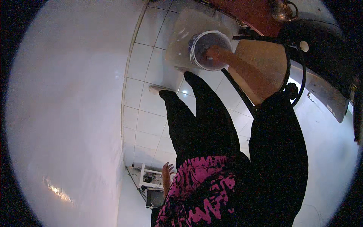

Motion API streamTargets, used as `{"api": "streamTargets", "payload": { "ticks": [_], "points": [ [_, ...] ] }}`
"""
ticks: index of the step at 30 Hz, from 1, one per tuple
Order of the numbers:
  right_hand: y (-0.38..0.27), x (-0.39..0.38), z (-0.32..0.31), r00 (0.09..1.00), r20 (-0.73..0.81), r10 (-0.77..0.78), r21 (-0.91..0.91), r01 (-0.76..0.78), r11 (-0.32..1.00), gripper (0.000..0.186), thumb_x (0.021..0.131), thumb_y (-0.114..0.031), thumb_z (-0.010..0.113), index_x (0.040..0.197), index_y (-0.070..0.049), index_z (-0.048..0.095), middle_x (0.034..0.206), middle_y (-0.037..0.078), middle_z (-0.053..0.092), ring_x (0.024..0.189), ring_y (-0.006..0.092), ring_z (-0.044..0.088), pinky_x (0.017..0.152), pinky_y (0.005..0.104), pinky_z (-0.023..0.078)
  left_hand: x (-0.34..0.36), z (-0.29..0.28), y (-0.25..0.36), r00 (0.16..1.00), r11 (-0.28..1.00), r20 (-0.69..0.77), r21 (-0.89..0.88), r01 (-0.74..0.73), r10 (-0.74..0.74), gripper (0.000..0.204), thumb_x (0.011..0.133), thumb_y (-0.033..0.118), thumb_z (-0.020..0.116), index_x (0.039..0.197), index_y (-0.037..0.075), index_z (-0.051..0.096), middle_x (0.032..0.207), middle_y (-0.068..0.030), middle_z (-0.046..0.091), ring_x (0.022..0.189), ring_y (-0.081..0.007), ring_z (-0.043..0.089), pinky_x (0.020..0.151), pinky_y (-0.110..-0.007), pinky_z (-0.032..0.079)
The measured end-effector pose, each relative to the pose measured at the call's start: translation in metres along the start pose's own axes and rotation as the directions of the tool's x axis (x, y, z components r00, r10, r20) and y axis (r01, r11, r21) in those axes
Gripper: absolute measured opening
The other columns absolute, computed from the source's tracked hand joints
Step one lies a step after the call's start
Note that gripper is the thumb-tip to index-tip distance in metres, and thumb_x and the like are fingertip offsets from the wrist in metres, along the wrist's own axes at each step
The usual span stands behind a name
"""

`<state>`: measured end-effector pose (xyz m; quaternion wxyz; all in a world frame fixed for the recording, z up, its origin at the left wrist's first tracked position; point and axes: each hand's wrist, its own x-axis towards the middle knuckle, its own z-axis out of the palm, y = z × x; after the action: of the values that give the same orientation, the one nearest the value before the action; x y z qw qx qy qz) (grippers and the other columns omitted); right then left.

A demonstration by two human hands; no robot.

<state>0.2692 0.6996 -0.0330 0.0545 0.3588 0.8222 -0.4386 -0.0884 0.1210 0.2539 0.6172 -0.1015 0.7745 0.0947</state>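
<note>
My right arm reaches forward and down into a white bucket (193,51) with a pale rim. My right hand (214,55) is inside its mouth. The fingers are dim and mostly hidden, so I cannot make out whether they hold anything. The bucket stands on or beside a greyish translucent sheet or lid-like surface (181,32) on the tiles. Low beside my body hangs my left hand (167,171), its fingers spread and nothing in them.
A black-framed chair with a tan seat (261,56) stands right of the bucket, under my right forearm. A pale wall (75,94) runs along the left of the white tiled floor (147,121). A metal pot (281,11) sits at the far right; a white rack (143,176) is near my left hand.
</note>
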Motion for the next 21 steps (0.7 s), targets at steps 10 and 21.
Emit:
{"api": "streamTargets", "payload": {
  "ticks": [10, 21],
  "points": [
    [0.001, 0.001, -0.022, 0.967, -0.034, 0.253, -0.264, -0.252, 0.931, 0.039, 0.071, -0.009, 0.064, 0.109, -0.017, 0.064, 0.113, 0.013, 0.059, 0.109, 0.0311, 0.053, 0.092, 0.0426, 0.043, 0.018, -0.005, -0.019, 0.999, 0.999, -0.013, -0.03, 0.03, -0.031, 0.055, 0.093, 0.049, 0.04, 0.131, 0.009, 0.042, 0.121, -0.0135, 0.056, 0.108, -0.027, 0.055, 0.082, -0.042, 0.044],
    [-0.01, 0.003, -0.041, 0.976, 0.004, 0.219, -0.192, -0.214, 0.958, 0.025, 0.07, -0.011, 0.06, 0.094, -0.015, 0.066, 0.095, 0.015, 0.065, 0.09, 0.0336, 0.062, 0.083, 0.0444, 0.048, 0.008, 0.006, -0.003, 1.0, 0.979, 0.029, 0.204, -0.009, 0.003, 0.06, 0.09, 0.052, 0.044, 0.132, 0.009, 0.041, 0.123, -0.0143, 0.054, 0.112, -0.0289, 0.052, 0.085, -0.043, 0.043]
  ]
}}
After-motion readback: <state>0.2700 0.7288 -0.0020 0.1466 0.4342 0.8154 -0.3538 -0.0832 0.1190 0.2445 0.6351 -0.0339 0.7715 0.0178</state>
